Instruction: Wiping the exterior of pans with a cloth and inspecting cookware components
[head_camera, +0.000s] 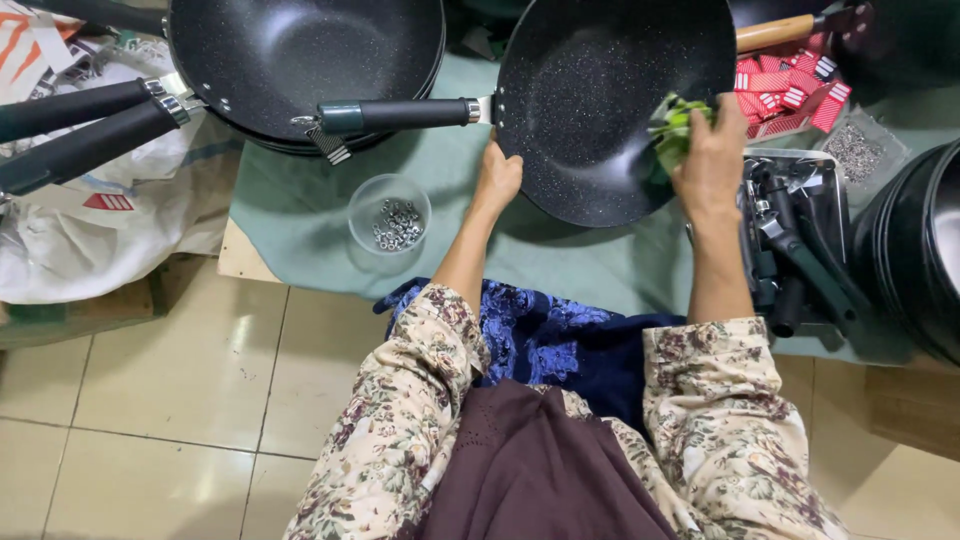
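A black speckled wok (600, 90) with a dark green handle (400, 115) stands tilted on a teal cloth (300, 200). My left hand (497, 178) grips the wok's rim just below the handle joint. My right hand (712, 150) presses a green cloth (675, 125) against the wok's right inner edge.
More black woks (290, 60) are stacked at the upper left, their handles pointing left. A clear plastic cup of small metal nuts (392, 218) sits on the cloth. Right of me lie black handles in a tray (800, 240), red tags (790, 90), and further pans (915, 250).
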